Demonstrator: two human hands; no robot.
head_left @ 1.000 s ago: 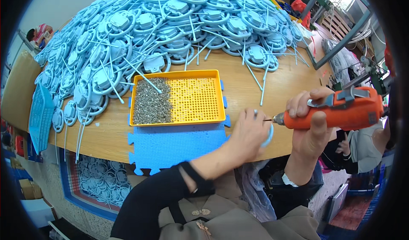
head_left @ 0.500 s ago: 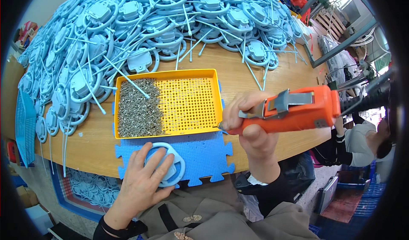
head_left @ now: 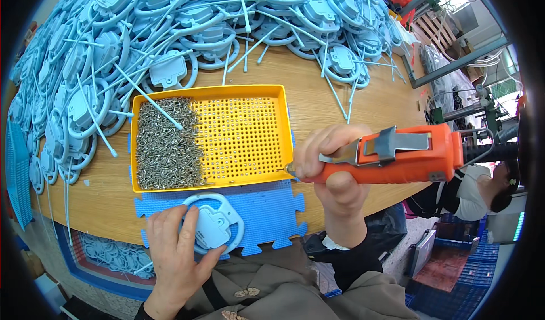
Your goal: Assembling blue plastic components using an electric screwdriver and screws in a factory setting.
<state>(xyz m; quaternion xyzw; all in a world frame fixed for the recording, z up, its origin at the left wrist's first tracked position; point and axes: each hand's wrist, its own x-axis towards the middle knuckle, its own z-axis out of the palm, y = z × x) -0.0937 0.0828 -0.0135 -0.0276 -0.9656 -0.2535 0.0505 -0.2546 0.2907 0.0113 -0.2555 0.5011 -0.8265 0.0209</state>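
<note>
Against the blue foam mat (head_left: 271, 212), my left hand (head_left: 176, 252) grips the left edge of a light blue round plastic part (head_left: 213, 227). Fingers lie along its ring and the thumb is at its lower side; a flat, box-like housing shows within the ring. My right hand (head_left: 342, 201) is wrapped round an orange electric screwdriver (head_left: 420, 154), held sideways with its tip to the left. That tip is close to the right edge of a yellow tray (head_left: 210, 91). Loose metal screws (head_left: 167, 144) heap up on the tray's left side, and screws stand in many of the holes on its right.
A large pile of similar light blue parts (head_left: 170, 70) with thin stems covers the far table; one stem reaches over the tray. More parts fill a bin (head_left: 113, 255) below the table edge. A metal frame (head_left: 460, 63) stands right, with another person (head_left: 471, 192) beyond.
My left hand has shifted left and lower on the round part, uncovering more of its housing. The tray, mat and pile appear farther left in the view. The screwdriver stays in my right hand.
</note>
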